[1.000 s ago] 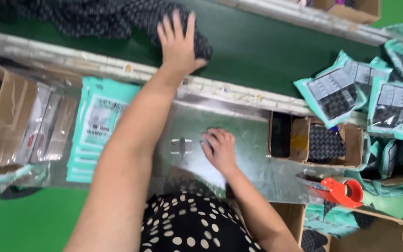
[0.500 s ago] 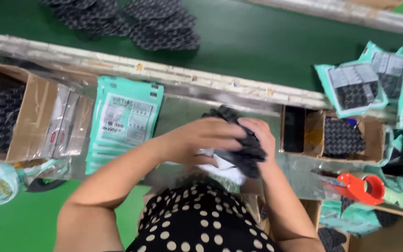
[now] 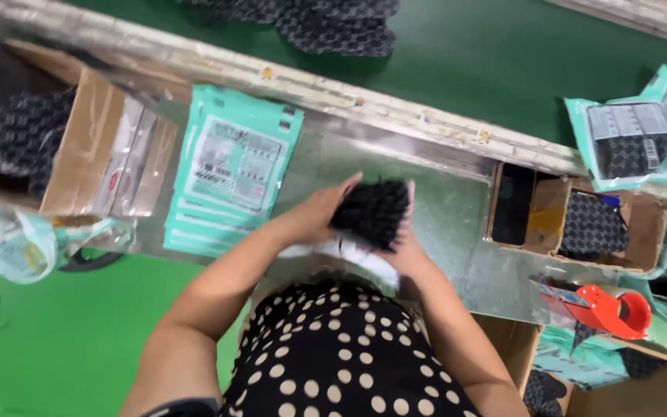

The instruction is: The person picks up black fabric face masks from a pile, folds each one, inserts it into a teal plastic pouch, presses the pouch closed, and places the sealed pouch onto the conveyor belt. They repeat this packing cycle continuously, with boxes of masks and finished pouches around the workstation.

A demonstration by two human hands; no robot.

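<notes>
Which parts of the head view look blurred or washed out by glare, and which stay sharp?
Head view: the left hand and right hand around the dark patterned fabric piece are slightly motion-blurred; the metal worktop shows soft glare; the teal packets and red tape dispenser stay fairly sharp.

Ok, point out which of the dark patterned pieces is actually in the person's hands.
The dark patterned piece over the metal table, held between the left hand and right hand. The others lie untouched on the green belt and in the cardboard boxes.
</notes>
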